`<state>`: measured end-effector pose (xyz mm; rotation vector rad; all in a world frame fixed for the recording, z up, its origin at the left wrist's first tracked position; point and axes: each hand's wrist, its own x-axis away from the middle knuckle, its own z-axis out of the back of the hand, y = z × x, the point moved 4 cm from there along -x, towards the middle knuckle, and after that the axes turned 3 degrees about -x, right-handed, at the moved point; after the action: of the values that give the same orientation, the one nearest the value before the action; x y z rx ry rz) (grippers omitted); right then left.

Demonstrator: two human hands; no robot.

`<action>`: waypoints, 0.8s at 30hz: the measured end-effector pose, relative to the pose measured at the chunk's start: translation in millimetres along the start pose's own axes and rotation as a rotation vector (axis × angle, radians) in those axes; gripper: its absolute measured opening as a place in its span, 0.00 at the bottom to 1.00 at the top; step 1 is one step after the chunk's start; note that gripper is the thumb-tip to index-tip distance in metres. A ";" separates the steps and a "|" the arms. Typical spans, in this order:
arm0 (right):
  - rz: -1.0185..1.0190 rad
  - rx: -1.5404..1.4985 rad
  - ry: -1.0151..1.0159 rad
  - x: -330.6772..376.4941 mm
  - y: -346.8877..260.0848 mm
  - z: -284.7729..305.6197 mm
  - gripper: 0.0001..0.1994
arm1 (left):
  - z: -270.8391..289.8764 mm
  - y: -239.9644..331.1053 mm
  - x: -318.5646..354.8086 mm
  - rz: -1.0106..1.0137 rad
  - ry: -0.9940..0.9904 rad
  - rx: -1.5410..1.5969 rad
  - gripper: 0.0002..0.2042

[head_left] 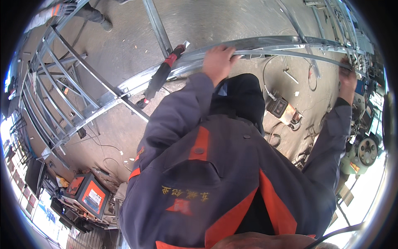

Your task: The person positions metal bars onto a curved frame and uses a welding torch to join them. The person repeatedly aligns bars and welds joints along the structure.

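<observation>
A thin metal bar runs alongside a long, shiny metal frame rail in front of me. My left hand is at the bar's left end, fingers bent over the bar and the rail; it looks closed on the bar. Far to the right, my right hand is wrapped round the other end of the bar, its fingertips partly hidden. A black-and-red hand tool lies slantwise across the rail, left of my left hand.
Welded metal frames stand at the left, where another person's gloved hand and shoe show. An orange-and-black machine with a cable sits on the floor. An orange-fronted box stands lower left; a green machine with a wheel stands right.
</observation>
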<state>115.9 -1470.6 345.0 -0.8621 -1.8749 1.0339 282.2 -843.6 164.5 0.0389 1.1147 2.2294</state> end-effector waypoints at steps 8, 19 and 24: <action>-0.211 0.186 -0.255 -65.4 191.1 -61.9 0.12 | 27.2 -36.7 22.3 0.228 -0.041 -0.330 0.21; -0.784 0.540 -0.384 14.9 301.3 -85.5 0.14 | 6.5 -44.0 24.7 0.493 -0.173 -0.652 0.22; -0.536 0.942 -0.705 17.1 272.0 -87.9 0.16 | 0.7 -40.3 31.4 0.516 -0.228 -0.656 0.19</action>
<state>233.7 -1309.7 139.4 0.5885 -1.6502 1.7354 278.6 -808.1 127.9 0.3249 0.2226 2.8564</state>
